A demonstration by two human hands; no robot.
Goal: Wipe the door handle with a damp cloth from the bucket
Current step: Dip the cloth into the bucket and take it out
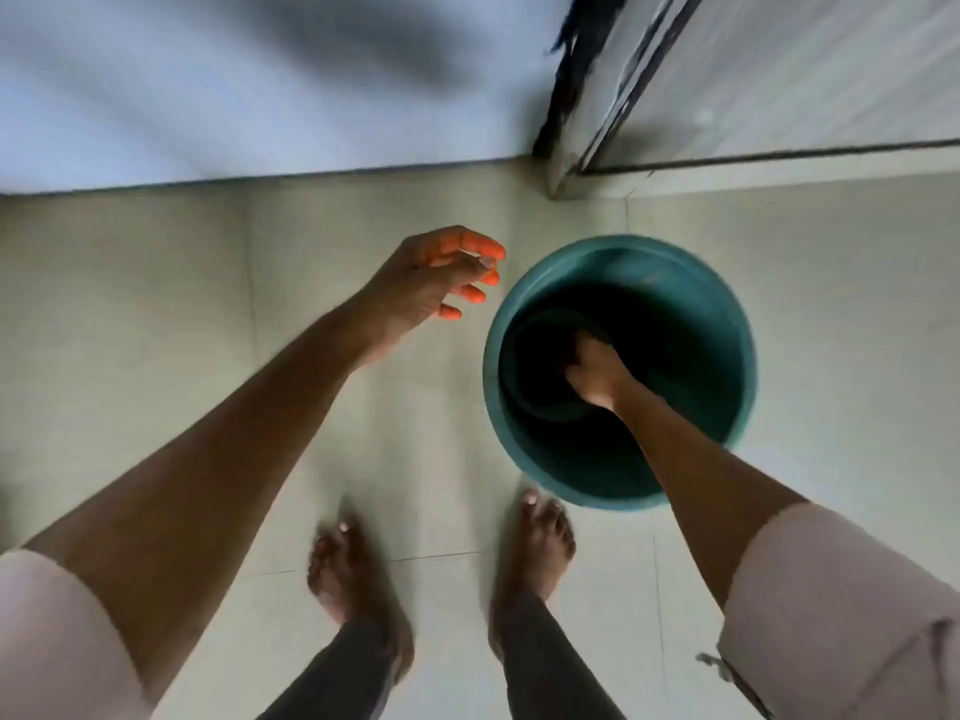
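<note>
A teal bucket (727,324) stands on the tiled floor just ahead of my bare feet, and its inside is dark. My right hand (597,376) reaches down into it, fingers curled around a dark cloth (589,334) that barely shows against the dark interior. My left hand (441,278) hovers over the floor to the left of the bucket's rim, fingers spread and holding nothing. The door handle is out of view; only the bottom of a metal-framed door (613,116) shows at the upper right.
A pale wall (234,96) runs along the far side of the floor. A dark, ragged thing (569,70) hangs beside the door frame. My bare feet (540,537) stand close to the bucket's near side. Beige tiles spread to the left.
</note>
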